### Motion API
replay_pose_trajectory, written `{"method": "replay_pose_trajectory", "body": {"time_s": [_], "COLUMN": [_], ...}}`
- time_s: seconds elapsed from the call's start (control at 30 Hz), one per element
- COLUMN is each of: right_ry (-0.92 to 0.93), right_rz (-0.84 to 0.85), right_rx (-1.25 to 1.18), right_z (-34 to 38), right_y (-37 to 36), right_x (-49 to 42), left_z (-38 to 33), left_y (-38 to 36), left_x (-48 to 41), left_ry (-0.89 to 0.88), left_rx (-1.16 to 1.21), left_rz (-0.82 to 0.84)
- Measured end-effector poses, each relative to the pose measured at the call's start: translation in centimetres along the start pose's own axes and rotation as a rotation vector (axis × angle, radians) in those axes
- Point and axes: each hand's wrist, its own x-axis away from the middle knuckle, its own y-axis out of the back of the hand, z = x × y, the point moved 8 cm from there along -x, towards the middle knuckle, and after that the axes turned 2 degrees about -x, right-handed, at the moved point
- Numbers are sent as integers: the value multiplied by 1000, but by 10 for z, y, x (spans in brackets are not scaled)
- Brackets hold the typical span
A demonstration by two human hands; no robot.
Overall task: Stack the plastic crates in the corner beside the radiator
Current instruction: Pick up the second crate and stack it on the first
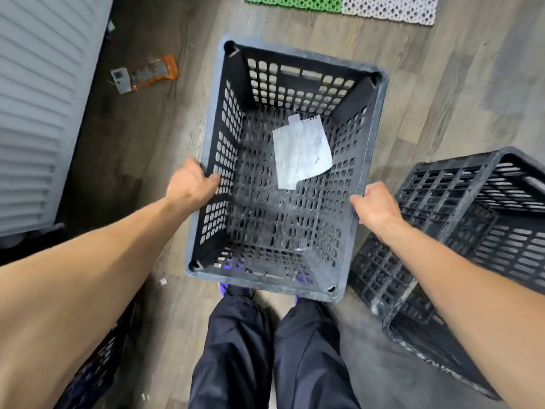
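Between two hands, one crate of three.

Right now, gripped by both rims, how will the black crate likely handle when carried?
The black crate probably stays stiff: its thick rim and lattice walls look rigid. Likely light for its size, being mostly holes and holding only a sheet of paper. That paper may slide if the crate tilts.

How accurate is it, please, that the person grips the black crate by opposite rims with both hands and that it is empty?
Not quite: the head view shows the black crate is not empty; a white paper sheet lies inside. The left hand and right hand do grip opposite rims.
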Motion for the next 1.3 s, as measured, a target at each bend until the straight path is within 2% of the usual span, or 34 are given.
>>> {"method": "replay_pose_trajectory", "body": {"time_s": [0.1,0.33,0.83,1.1,1.3], "right_ry": [24,126,417,567,687], "right_rz": [-16,67,87,91,86], "right_rx": [32,73,282,355,385], "right_z": [0,6,92,140,184], "right_y": [9,32,76,20,-33], "right_x": [21,72,182,251,335], "left_z": [9,34,123,223,310], "left_y": [6,32,74,62,60], "left_x": [18,82,269,345,407], "left_ry": [16,94,349,482,582], "left_rx": [7,55,265,351,464], "left_rz": [2,-92,-224,-313,-430]}}
